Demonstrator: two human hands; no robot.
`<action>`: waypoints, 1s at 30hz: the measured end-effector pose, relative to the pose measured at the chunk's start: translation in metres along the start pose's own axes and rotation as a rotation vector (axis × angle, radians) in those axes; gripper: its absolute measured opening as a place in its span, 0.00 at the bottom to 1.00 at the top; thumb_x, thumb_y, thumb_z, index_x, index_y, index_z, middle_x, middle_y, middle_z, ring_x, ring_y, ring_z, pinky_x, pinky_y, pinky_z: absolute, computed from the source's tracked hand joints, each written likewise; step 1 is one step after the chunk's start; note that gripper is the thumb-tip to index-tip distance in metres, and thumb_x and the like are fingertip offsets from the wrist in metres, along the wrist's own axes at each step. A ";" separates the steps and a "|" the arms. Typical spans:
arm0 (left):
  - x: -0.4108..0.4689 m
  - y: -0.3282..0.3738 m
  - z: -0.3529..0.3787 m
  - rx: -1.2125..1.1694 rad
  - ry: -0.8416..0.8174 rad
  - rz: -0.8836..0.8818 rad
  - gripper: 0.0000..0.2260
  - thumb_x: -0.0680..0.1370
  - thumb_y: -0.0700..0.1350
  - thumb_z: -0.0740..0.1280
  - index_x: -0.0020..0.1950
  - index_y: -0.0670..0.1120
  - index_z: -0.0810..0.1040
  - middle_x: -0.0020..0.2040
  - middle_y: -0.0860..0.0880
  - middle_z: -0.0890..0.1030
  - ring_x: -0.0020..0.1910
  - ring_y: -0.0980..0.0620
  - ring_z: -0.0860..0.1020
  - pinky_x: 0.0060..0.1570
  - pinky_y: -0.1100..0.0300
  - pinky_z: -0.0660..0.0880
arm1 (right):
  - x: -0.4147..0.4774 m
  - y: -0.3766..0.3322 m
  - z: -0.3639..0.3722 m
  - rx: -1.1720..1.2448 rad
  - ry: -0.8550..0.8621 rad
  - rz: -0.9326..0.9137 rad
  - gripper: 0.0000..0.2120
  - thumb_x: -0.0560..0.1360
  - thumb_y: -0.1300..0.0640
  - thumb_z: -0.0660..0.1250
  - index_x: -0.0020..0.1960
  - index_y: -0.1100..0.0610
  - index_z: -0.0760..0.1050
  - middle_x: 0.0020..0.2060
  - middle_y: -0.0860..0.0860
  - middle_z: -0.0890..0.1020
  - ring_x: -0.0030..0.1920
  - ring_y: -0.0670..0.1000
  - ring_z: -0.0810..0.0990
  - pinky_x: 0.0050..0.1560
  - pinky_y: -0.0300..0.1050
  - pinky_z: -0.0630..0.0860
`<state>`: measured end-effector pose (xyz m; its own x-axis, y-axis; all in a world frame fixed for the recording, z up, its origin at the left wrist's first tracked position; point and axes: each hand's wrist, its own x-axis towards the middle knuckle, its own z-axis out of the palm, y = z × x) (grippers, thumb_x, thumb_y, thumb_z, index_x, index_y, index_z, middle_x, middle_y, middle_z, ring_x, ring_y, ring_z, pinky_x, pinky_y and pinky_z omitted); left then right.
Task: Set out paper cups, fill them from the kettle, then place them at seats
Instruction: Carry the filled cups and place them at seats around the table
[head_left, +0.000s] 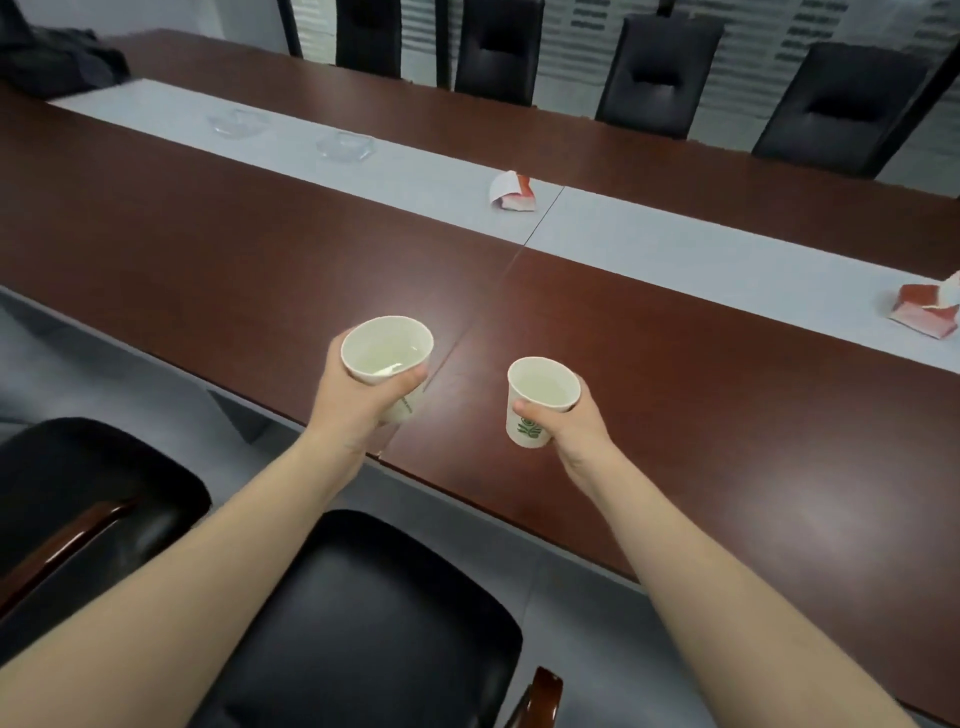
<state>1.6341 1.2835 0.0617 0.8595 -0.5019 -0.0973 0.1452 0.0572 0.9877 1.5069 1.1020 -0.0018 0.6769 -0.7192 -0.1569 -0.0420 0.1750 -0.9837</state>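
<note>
Here the left hand (363, 400) grips the left cup (387, 349) and the right hand (574, 423) grips the right cup (540, 402), both holding liquid above the bench's (260, 234) near edge, open brown top beyond, a black chair (363, 597) below.

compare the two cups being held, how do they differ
The left cup tilts, mouth toward the camera; the right cup stands nearly upright. The right cup's green print shows; the left hand covers most of the left cup's side. Both are white paper cups holding pale liquid.
</note>
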 end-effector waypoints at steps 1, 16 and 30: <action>0.004 -0.005 -0.002 -0.001 0.012 -0.007 0.34 0.53 0.53 0.78 0.57 0.58 0.70 0.55 0.54 0.78 0.55 0.53 0.77 0.57 0.42 0.75 | 0.007 0.005 0.001 -0.013 0.000 0.001 0.32 0.55 0.59 0.78 0.56 0.51 0.70 0.51 0.49 0.80 0.51 0.48 0.78 0.54 0.44 0.75; 0.056 -0.059 -0.001 0.047 0.092 -0.049 0.42 0.56 0.51 0.79 0.67 0.48 0.69 0.63 0.44 0.77 0.63 0.44 0.76 0.57 0.38 0.74 | 0.094 0.065 0.003 -0.168 -0.101 0.069 0.42 0.52 0.52 0.80 0.63 0.60 0.71 0.55 0.57 0.80 0.51 0.48 0.79 0.48 0.41 0.76; 0.051 -0.063 -0.001 0.020 0.110 -0.069 0.36 0.55 0.51 0.78 0.61 0.54 0.70 0.62 0.49 0.77 0.62 0.49 0.76 0.60 0.37 0.73 | 0.103 0.079 0.004 -0.150 -0.133 0.082 0.43 0.52 0.54 0.80 0.65 0.56 0.70 0.56 0.53 0.80 0.54 0.48 0.78 0.45 0.37 0.76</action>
<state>1.6688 1.2552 -0.0056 0.8965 -0.4063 -0.1768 0.1971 0.0083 0.9803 1.5760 1.0447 -0.0956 0.7571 -0.6100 -0.2338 -0.2030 0.1206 -0.9717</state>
